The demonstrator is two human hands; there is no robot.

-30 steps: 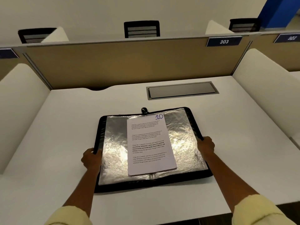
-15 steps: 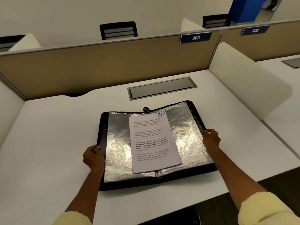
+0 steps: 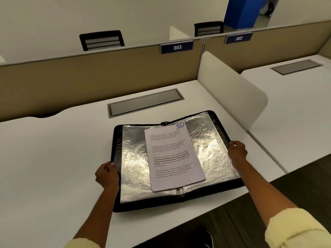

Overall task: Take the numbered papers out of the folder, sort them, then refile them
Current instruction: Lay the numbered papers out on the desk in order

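A black zip folder [image 3: 172, 203] lined with crinkled silver foil lies open on a white desk [image 3: 44, 167]; the left hand [image 3: 107, 174] and right hand [image 3: 237, 151] grip its side edges. A printed sheet [image 3: 172, 158] marked "10" rests inside, below partition signs "303" [image 3: 177, 47] and "302" [image 3: 238, 38].

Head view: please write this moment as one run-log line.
black zip folder with silver lining: open on white desk | white printed sheet marked 10: on lining | left hand, right hand: grip folder edges

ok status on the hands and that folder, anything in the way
Left hand grips the open black zip folder at its left edge, right hand at its right. White printed sheet marked 10 lies on the silver lining. Nothing blocking.
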